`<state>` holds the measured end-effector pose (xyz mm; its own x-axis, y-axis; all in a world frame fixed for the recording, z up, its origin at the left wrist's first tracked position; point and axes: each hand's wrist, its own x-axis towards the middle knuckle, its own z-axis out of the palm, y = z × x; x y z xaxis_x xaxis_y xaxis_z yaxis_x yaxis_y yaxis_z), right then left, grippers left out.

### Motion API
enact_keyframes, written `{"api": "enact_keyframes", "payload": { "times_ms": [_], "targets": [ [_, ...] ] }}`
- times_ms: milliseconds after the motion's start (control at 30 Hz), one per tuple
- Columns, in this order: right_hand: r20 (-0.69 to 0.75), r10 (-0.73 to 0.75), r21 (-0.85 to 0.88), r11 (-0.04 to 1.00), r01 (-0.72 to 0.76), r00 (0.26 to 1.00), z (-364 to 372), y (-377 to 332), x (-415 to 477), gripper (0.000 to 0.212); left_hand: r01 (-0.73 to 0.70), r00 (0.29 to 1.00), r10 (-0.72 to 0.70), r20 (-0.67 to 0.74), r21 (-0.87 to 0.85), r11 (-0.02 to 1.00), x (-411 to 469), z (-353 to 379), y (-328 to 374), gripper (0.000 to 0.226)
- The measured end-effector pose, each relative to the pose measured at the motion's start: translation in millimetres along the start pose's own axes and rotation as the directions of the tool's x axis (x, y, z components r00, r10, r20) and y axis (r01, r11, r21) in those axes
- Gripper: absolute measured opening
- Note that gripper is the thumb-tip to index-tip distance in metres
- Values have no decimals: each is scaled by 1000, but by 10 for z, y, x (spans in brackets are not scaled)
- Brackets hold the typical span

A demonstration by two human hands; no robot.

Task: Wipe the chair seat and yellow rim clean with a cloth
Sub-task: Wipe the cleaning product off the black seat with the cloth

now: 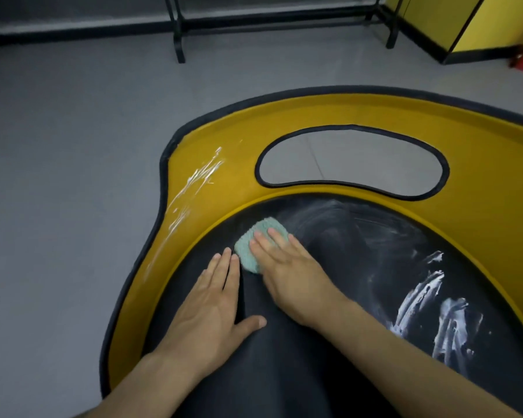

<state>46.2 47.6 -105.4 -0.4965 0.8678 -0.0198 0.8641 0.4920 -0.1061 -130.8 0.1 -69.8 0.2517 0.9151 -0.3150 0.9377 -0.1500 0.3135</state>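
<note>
- Our left hand [212, 300] lies flat and open on the black seat [329, 267], gripping nothing.
- Our right hand [287, 267] presses the cloth [255, 239] flat near the yellow rim [224, 140].
- White smears mark seat and rim.
- Grey floor [73, 116] lies open beyond.

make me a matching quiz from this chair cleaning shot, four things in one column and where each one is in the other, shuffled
Things:
1. folded teal knitted cloth
2. left hand
3. thick white smears
4. thin white streaks

Places:
A. on the glossy yellow rim, left side
B. flat on the black chair seat, beside the cloth
C. under the right hand
D. on the black seat, right side

Pairs: 1-C, 2-B, 3-D, 4-A
</note>
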Motion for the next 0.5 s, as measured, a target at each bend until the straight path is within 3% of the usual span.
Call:
{"api": "enact_keyframes", "payload": {
  "times_ms": [133,333,500],
  "targets": [
    [2,137,38,990,-137,991,-42,53,625,56,8,1000,-8,30,-1,1000,-10,-24,-6,107],
    [5,7,26,1000,-7,1000,-69,232,-283,63,12,999,-12,51,-7,1000,223,-29,214,108],
    [-10,270,-52,962,-270,963,-143,1095,106,53,-60,997,59,53,21,998,454,93,636,102]
  ]
}}
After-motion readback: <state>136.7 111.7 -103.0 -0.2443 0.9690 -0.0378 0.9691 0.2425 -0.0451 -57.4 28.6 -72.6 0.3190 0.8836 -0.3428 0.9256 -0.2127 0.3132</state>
